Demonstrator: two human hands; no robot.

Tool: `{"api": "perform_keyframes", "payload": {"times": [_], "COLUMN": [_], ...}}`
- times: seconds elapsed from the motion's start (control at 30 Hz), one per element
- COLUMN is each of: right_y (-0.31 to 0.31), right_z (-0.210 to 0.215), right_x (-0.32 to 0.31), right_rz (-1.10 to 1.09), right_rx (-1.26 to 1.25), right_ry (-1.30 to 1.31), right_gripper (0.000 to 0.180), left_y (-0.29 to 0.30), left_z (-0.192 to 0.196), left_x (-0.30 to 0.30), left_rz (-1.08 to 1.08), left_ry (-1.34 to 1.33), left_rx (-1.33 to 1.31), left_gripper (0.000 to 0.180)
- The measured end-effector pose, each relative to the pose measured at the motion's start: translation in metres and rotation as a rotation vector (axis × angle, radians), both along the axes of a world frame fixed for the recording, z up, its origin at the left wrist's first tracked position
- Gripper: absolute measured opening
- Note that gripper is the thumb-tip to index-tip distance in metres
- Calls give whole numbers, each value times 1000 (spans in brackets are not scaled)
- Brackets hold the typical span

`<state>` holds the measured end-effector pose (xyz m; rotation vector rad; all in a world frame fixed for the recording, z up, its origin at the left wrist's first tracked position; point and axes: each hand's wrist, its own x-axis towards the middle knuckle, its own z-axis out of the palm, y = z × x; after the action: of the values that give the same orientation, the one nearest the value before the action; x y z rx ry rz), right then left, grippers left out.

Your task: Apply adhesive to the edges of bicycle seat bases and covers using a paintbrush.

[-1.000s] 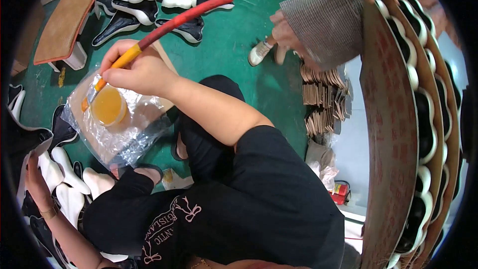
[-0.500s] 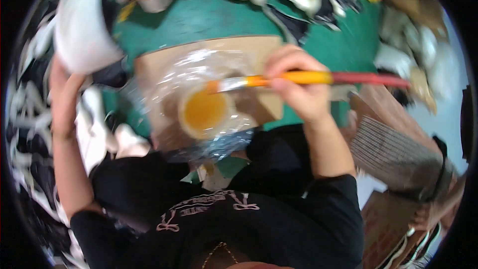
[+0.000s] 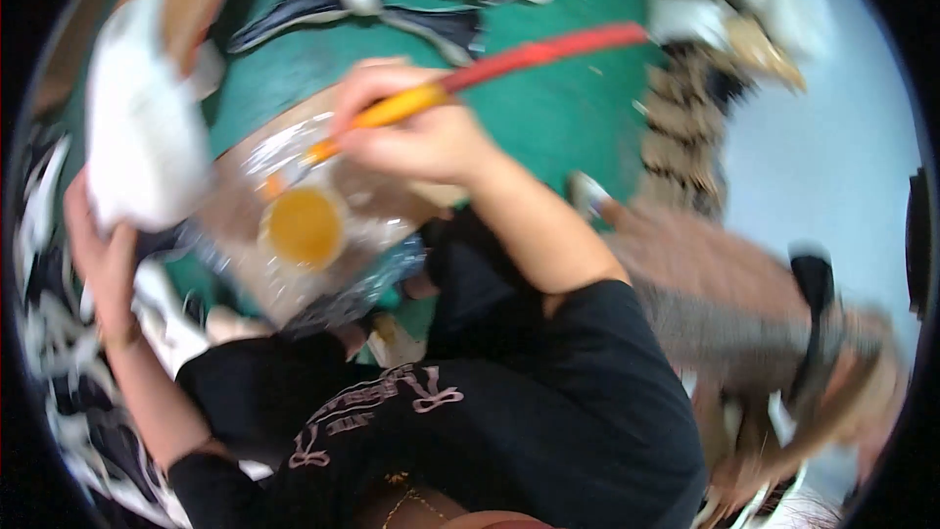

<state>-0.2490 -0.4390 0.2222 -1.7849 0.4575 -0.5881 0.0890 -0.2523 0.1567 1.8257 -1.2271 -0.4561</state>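
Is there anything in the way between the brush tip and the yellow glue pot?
Nothing visible. The right hand holds the brush, whose tip sits just above the open glue pot, with only crinkled clear plastic lying around the pot. The picture is blurred.

Black short sleeves (image 3: 587,353) — pinkish chest print (image 3: 377,402)

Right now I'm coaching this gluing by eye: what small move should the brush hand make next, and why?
Probably dip the brush down into the yellow glue cup. The right hand holds the brush with its bristle end just above the cup's rim, not yet in the glue, while the left hand holds the white shoe sole up beside it. The picture is blurred, so whether the bristles are already loaded can't be told.
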Motion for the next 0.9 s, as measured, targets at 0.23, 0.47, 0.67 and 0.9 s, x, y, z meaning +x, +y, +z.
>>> {"api": "perform_keyframes", "payload": {"times": [0.23,0.47,0.67,0.9], "right_y": [12,52,70,60], "right_z": [-3,-12,-29,-14], "right_x": [-7,-35,-35,-49], "right_rz": [35,33,18,-58], "right_rx": [200,-310,-299,-46], "right_ry": [1,127,62,-100], "right_gripper": [8,11,12,11], "left_y": [62,135,132,115], "left_z": [82,114,127,130], "left_x": [-48,-124,-156,-175], "left_rz": [135,338,280,158], "left_ry": [-696,-927,-935,-1000], "left_rx": [-9,194,146,147], "left_gripper": [51,50,49,41]}}
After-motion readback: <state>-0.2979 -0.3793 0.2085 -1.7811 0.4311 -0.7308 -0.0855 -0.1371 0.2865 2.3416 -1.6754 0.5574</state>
